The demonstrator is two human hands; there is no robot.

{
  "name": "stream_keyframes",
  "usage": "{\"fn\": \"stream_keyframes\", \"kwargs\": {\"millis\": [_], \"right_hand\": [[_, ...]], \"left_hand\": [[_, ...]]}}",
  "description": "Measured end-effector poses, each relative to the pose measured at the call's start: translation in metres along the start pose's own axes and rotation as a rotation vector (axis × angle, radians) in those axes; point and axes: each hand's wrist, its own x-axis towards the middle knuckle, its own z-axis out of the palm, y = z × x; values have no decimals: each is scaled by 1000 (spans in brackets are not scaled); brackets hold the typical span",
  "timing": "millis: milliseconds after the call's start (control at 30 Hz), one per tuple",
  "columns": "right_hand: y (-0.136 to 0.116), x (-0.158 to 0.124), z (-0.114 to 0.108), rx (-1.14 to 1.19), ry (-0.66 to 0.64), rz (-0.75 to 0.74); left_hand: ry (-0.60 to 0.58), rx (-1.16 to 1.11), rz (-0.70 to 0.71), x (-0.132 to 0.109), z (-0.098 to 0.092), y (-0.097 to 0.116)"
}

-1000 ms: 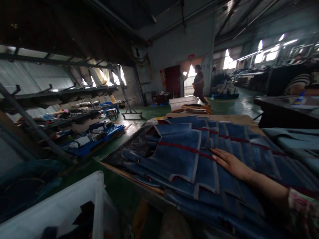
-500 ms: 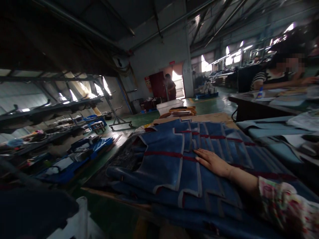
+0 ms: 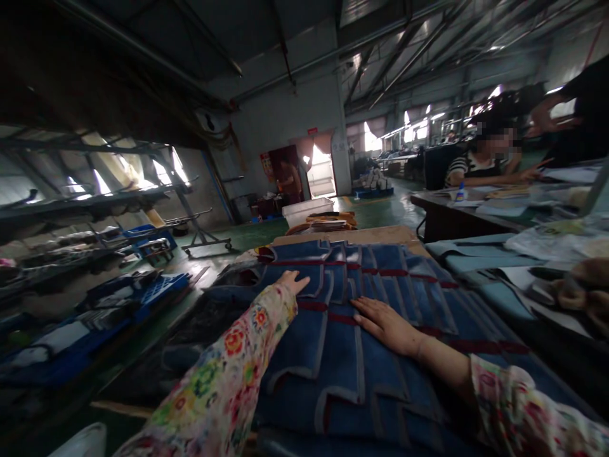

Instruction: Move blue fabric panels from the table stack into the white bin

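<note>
A fanned stack of blue cut pieces [image 3: 380, 279] with grey edging and red stripes covers the worktable in front of me. My right hand [image 3: 387, 325] lies flat on the pieces near the stack's middle, fingers spread and pointing left. My left hand [image 3: 294, 281], in a floral sleeve, reaches out over the leftmost top piece and rests on it with fingers apart. Neither hand grips anything.
A brown board [image 3: 375, 235] lies under the far end of the stack. Light-blue sheets [image 3: 476, 261] lie on the right. Blue crates [image 3: 137, 293] and racks [image 3: 95, 200] stand on the left. A white bin [image 3: 308, 210] stands behind. A seated person [image 3: 480, 166] works at a dark desk.
My left arm has come into view and reached onto the stack's left side. The view has swung right and lower; my right hand stays flat on the pieces.
</note>
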Motion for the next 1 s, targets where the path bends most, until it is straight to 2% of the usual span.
{"fn": "stream_keyframes", "kwargs": {"millis": [100, 267, 333, 433, 600, 767, 867, 933, 1000], "right_hand": [[-1, 0, -1, -6, -21, 4], [2, 0, 1, 2, -10, -12], [4, 0, 2, 2, 4, -21], [4, 1, 2, -10, 5, -21], [3, 0, 2, -12, 8, -14], [4, 1, 2, -27, 20, -22], [7, 2, 4, -41, -5, -25], [14, 2, 6, -27, -6, -38], [26, 2, 9, 7, 3, -43]], "left_hand": [[-82, 25, 43, -7, -7, -4], [-195, 100, 217, -42, -29, -15], [-187, 145, 244, -53, -29, -14], [-127, 210, 244, -60, -17, -6], [-37, 274, 267, -59, -1, 7], [-14, 252, 338, -58, 1, 17], [-18, 201, 322, -73, -16, 24], [18, 145, 303, -98, -42, 22], [174, 19, 378, -137, -76, 9]]}}
